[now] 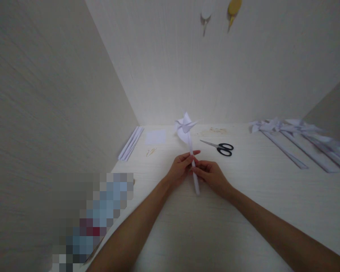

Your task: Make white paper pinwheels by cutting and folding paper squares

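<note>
Both sets of fingertips are pinched onto the rolled white paper stick (pixel 194 174) of a white paper pinwheel (pixel 184 127), so the grip is closed on both sides. The left hand (pixel 180 169) comes in from the lower left with its fingers curled over the stick, one fingertip poking out past it toward the right, while the right hand (pixel 212 176) meets it from the other side, thumb and fingers wrapped around the stick just below. The two hands are practically touching each other there. Both forearms are bare and stretch out low over the pale wood-grain table (pixel 243 211), angled in like a V. The stick leans up and slightly left, its bottom end down at the tabletop, and the folded blades on top look crisp and pointy, held above the far part of the table. Just to the right of the pinwheel lie black-handled metal scissors (pixel 219 147), flat, blades pointing left. Further right there's a bunch of finished white paper pinwheels (pixel 294 139) lying down in a row. On the left, a small flat square of white paper (pixel 155 136), then a stack of long white paper strips (pixel 131 143) against the side wall.
</note>
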The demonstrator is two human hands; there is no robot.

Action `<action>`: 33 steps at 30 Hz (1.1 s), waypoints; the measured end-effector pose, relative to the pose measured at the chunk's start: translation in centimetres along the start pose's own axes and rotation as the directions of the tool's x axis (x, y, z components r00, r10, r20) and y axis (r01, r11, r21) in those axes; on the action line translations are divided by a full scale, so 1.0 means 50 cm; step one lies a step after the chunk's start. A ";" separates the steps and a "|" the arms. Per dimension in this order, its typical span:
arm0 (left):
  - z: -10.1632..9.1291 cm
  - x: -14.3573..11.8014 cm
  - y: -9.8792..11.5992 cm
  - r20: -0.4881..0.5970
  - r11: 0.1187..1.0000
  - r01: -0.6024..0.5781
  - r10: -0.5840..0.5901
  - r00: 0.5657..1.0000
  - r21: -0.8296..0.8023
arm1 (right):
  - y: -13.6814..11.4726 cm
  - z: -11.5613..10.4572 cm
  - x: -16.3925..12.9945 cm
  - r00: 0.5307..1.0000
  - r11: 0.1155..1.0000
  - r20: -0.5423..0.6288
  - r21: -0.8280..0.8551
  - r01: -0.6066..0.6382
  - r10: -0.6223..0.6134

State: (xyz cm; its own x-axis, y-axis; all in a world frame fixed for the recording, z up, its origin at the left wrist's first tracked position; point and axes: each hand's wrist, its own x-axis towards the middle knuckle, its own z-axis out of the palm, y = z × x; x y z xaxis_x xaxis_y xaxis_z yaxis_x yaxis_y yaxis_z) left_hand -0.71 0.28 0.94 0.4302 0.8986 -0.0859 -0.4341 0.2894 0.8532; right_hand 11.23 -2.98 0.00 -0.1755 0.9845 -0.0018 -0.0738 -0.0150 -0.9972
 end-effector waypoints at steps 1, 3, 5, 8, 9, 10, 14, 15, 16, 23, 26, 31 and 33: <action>0.000 0.000 0.000 -0.003 1.000 -0.002 0.002 1.000 0.008 | -0.001 0.000 0.000 1.000 1.000 0.017 -0.001 -0.001 0.001; 0.000 -0.001 0.001 0.001 1.000 -0.006 0.006 1.000 0.013 | -0.002 0.000 0.000 0.999 1.000 0.037 0.001 -0.007 0.007; 0.000 -0.001 0.001 0.018 1.000 -0.010 0.010 1.000 -0.003 | -0.001 0.000 0.001 0.999 1.000 0.032 0.010 -0.010 0.010; 0.001 -0.002 0.003 0.053 0.999 -0.019 0.021 0.998 -0.036 | 0.002 0.000 0.003 1.000 0.999 0.002 0.038 -0.011 0.011; 0.002 -0.003 0.004 0.064 0.999 -0.020 0.023 0.998 -0.039 | 0.003 0.000 0.004 1.000 0.999 -0.013 0.046 -0.004 0.005; 0.003 -0.003 0.006 0.075 0.999 -0.019 0.022 0.997 -0.038 | 0.004 0.000 0.004 1.000 0.999 -0.024 0.052 0.003 -0.002; 0.008 -0.005 0.009 0.111 1.000 -0.004 0.007 0.994 -0.023 | 0.002 0.002 0.004 0.998 0.999 -0.066 0.029 0.024 -0.022; 0.009 -0.006 0.009 0.107 1.000 -0.003 0.005 0.994 -0.018 | 0.001 0.003 0.003 0.997 1.000 -0.073 0.016 0.025 -0.024; 0.009 -0.005 0.008 0.095 1.000 -0.005 0.005 0.995 -0.010 | 0.000 0.004 0.003 0.996 1.000 -0.080 0.001 0.026 -0.025; 0.002 -0.003 0.000 -0.033 0.996 0.011 -0.008 0.999 0.088 | -0.002 0.008 -0.002 0.994 0.992 -0.090 -0.112 0.051 -0.061; 0.000 -0.003 0.001 -0.041 0.996 0.011 -0.007 0.999 0.088 | -0.005 0.008 -0.003 0.997 0.994 -0.059 -0.099 0.044 -0.050; 0.001 -0.002 0.002 -0.023 0.999 -0.021 0.022 0.999 0.048 | -0.012 0.006 -0.004 0.999 0.997 -0.009 -0.074 0.037 -0.038; 0.001 -0.001 0.001 -0.007 0.999 -0.024 0.025 1.000 0.036 | -0.012 0.005 -0.004 1.000 0.998 -0.012 -0.062 0.026 -0.027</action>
State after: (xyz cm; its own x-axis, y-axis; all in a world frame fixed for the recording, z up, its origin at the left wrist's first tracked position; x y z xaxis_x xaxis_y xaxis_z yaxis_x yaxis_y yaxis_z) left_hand -0.73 0.24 1.02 0.4142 0.9076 -0.0682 -0.4160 0.2554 0.8728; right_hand 11.08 -3.22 0.60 -0.1615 0.9866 0.0244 -0.0170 0.0220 -0.9996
